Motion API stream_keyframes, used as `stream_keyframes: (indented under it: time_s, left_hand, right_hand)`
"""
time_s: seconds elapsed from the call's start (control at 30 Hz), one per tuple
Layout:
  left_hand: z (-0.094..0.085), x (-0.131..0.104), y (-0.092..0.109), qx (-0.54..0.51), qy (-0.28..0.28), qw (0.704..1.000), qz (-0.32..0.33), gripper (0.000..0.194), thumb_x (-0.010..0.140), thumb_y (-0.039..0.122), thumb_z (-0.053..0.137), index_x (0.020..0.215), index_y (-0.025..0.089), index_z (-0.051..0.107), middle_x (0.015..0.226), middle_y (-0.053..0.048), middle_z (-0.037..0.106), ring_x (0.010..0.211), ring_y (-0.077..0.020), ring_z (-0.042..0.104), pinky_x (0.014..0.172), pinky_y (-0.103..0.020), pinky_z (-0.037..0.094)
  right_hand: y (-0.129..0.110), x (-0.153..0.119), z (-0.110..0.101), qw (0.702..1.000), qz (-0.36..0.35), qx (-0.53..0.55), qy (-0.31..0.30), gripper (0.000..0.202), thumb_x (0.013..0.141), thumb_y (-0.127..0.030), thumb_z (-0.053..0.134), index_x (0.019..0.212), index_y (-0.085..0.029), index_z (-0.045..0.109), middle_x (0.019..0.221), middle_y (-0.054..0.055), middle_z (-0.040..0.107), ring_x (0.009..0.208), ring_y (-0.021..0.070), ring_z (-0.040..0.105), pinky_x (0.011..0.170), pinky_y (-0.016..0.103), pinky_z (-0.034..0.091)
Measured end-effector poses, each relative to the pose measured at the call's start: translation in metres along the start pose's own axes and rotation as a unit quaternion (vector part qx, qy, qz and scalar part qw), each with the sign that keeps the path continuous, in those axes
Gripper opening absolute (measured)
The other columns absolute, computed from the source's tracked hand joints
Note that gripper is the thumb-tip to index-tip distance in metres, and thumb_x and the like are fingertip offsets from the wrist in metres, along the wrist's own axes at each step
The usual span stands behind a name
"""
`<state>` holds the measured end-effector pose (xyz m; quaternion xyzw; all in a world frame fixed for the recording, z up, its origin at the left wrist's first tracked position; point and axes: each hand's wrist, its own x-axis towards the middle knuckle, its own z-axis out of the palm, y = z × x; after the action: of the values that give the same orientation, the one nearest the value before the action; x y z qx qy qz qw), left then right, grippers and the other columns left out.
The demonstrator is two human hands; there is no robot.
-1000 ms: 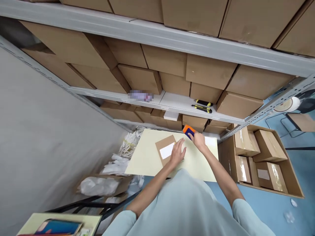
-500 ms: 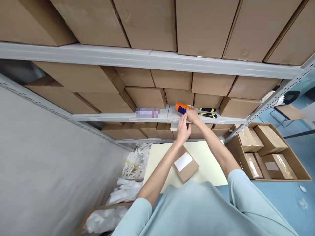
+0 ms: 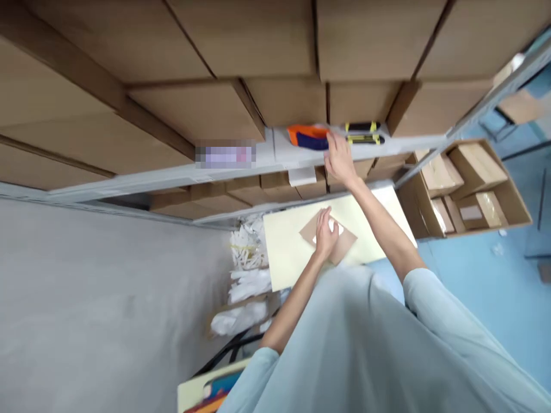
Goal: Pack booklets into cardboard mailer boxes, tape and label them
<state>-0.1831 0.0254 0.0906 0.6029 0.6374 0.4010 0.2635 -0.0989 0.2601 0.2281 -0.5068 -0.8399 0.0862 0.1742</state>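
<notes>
On the cream tabletop (image 3: 282, 252) lies a small brown cardboard box (image 3: 344, 246) with a white label on top. My left hand (image 3: 326, 234) rests over the label, its thumb and fingers apart. Farther up, at the shelf edge, my right hand (image 3: 340, 159) reaches to the right end of an orange and dark-blue tape dispenser (image 3: 306, 137). Fingertips meet or nearly meet that end, and the thumb stands apart below. The dispenser lies on the grey shelf (image 3: 280, 150). Two black and yellow utility knives (image 3: 365, 139) lie to its right.
Cardboard boxes (image 3: 193, 115) fill the shelves above and below. A large open carton (image 3: 424, 221) with several boxes stands on the right. White paper scraps (image 3: 249, 252) are heaped left of the table, beside a grey wall (image 3: 107, 298). A pixelated patch covers something on the shelf.
My left hand has come down from beside the right hand onto the labelled box. My right hand remains by the tape dispenser, with its fingers now at the end. The view has tilted downward.
</notes>
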Motion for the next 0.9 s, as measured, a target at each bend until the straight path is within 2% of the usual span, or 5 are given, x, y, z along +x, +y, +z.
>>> stream_keyframes:
  time_s: [0.17, 0.3, 0.4, 0.67, 0.9]
  left_hand:
    - [0.043, -0.035, -0.027, -0.015, -0.102, 0.995, -0.014, 0.058, 0.112, 0.026, 0.052, 0.169, 0.020, 0.050, 0.174, -0.017, 0.059, 0.170, -0.0320, 0.047, 0.147, -0.053, 0.036]
    - [0.073, -0.052, -0.045, -0.024, -0.174, 0.984, -0.010, 0.055, 0.114, 0.036, 0.054, 0.167, 0.021, 0.052, 0.178, -0.016, 0.054, 0.175, -0.0319, 0.041, 0.149, -0.055, 0.030]
    - [0.088, -0.058, -0.051, -0.016, -0.206, 0.978, -0.028, 0.060, 0.112, 0.046, 0.061, 0.167, 0.023, 0.053, 0.184, -0.016, 0.046, 0.181, -0.0338, 0.026, 0.151, -0.058, 0.019]
    - [0.106, -0.068, -0.048, 0.041, -0.190, 0.978, -0.071, 0.066, 0.114, 0.062, 0.057, 0.165, 0.021, 0.056, 0.190, -0.020, 0.035, 0.183, -0.0337, 0.017, 0.149, -0.059, 0.019]
    - [0.117, -0.062, -0.043, 0.047, -0.164, 0.977, -0.132, 0.070, 0.110, 0.074, 0.060, 0.158, 0.024, 0.063, 0.186, -0.017, 0.043, 0.183, -0.0371, 0.017, 0.148, -0.062, 0.021]
  right_hand:
    - [0.069, -0.154, 0.069, 0.984, 0.137, 0.116, -0.019, 0.083, 0.119, -0.068, 0.010, 0.184, -0.020, 0.028, 0.190, 0.018, 0.032, 0.181, 0.0401, 0.023, 0.146, 0.070, 0.019]
    - [0.092, -0.293, 0.110, 0.932, 0.292, 0.186, -0.108, 0.099, 0.115, -0.078, 0.009, 0.180, -0.008, 0.035, 0.183, 0.029, 0.043, 0.175, 0.0400, 0.039, 0.145, 0.067, 0.027]
    - [0.101, -0.353, 0.123, 0.878, 0.361, 0.243, -0.198, 0.104, 0.115, -0.081, 0.014, 0.178, -0.002, 0.039, 0.182, 0.031, 0.045, 0.174, 0.0381, 0.042, 0.146, 0.061, 0.029]
    - [0.130, -0.356, 0.139, 0.797, 0.284, 0.406, -0.344, 0.088, 0.118, -0.064, 0.032, 0.183, -0.003, 0.033, 0.192, 0.018, 0.032, 0.181, 0.0282, 0.030, 0.151, 0.046, 0.019]
    - [0.154, -0.330, 0.170, 0.770, 0.212, 0.457, -0.392, 0.101, 0.114, -0.083, 0.031, 0.185, -0.011, 0.033, 0.194, 0.013, 0.025, 0.183, 0.0285, 0.022, 0.151, 0.045, 0.015]
